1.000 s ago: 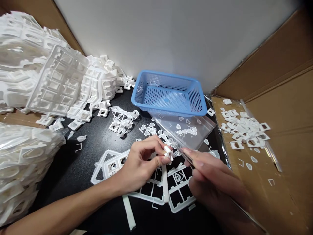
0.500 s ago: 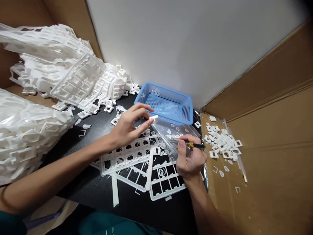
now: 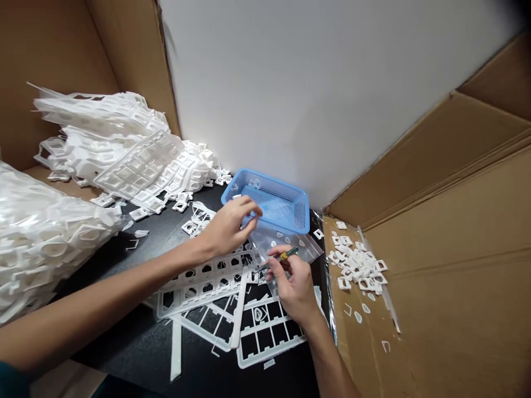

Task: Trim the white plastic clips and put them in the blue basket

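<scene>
My left hand (image 3: pixel 230 225) is over the near left side of a blue plastic basket (image 3: pixel 307 213), its curled fingers and thumb apart, with nothing visible between them. A small white piece (image 3: pixel 236 197) shows just beyond its knuckles, against the basket. My right hand (image 3: pixel 293 282) grips a slim tool with a yellow-and-dark handle (image 3: pixel 287 254); its thin tip points left and down over scattered white bits. Beneath my hands lie a clear plastic bag (image 3: pixel 309 250) with small white rings on it, a white moulded grid sheet (image 3: pixel 182 298) and open white frames (image 3: pixel 269 349).
Stacked white moulded sheets (image 3: pixel 136 166) and a bulging clear bag of white pieces (image 3: pixel 50 243) fill the left. White cut pieces (image 3: pixel 357 268) lie heaped on cardboard at right. Two white strips (image 3: pixel 176 348) rest on the black table. A white wall and cardboard panels (image 3: pixel 452 221) enclose it.
My left hand has moved left to the basket, and the white piece is no longer between its fingertips. My right hand has shifted left with the tool. The camera view has tilted upward.
</scene>
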### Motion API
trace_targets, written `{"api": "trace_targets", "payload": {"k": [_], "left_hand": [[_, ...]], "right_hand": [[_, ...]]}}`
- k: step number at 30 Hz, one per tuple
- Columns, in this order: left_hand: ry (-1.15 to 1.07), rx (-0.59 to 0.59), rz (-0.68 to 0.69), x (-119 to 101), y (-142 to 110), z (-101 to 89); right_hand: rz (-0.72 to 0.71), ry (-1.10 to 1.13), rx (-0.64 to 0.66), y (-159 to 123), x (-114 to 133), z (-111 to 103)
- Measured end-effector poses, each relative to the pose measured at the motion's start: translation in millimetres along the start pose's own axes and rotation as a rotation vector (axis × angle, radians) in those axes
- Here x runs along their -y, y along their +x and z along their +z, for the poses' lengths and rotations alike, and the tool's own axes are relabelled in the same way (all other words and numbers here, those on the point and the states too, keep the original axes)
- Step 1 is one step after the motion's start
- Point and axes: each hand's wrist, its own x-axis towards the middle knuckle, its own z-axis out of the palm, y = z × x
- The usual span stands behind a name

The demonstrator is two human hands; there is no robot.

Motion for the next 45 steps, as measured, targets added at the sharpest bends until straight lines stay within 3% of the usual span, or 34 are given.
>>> {"api": "trace_targets", "payload": {"k": [3,7,11,16,21,24,28,31,35,41,45], "left_hand": [[0.016,0.176,0.043,-5.6,-34.4,2.4],[0.073,0.247,-0.018,-1.0,-58.6,4.8],[0.084,0.289,-0.034,3.5,-61.9,2.8],[0.083,0.302,-0.041,0.8,-62.3,1.2],[0.136,0.370,-0.015,-1.5,-64.7,2.3],[0.149,0.393,-0.016,-0.6,-66.4,1.4],[0.175,0.419,-0.003,0.2,-67.7,0.6],[0.177,0.433,0.028,0.8,-68.3,1.4],[0.139,0.407,0.058,2.5,-69.5,2.0],[-0.179,0.219,0.067,-6.3,-71.6,-4.1],[-0.478,0.247,-0.026,-17.2,-73.8,-4.2]], "right_hand": [[-0.023,-0.045,0.066,0.5,-1.2,-1.1],[-0.060,-0.124,0.127,-1.4,-2.6,-0.5],[-0.112,-0.173,0.182,-4.0,-1.2,-2.0],[-0.186,-0.166,0.119,-4.4,-2.0,-5.8],[-0.203,-0.221,0.163,-4.2,-5.0,-1.1],[-0.206,-0.180,0.121,-4.9,-4.4,-1.4],[-0.065,-0.002,-0.110,-5.8,-3.7,-9.7],[0.063,0.273,-0.318,-2.6,-3.0,-14.3],[0.178,0.607,-0.458,6.4,0.3,-15.0],[0.495,0.870,-0.417,7.8,12.0,0.2],[0.513,0.935,-0.339,1.2,18.5,19.6]]}}
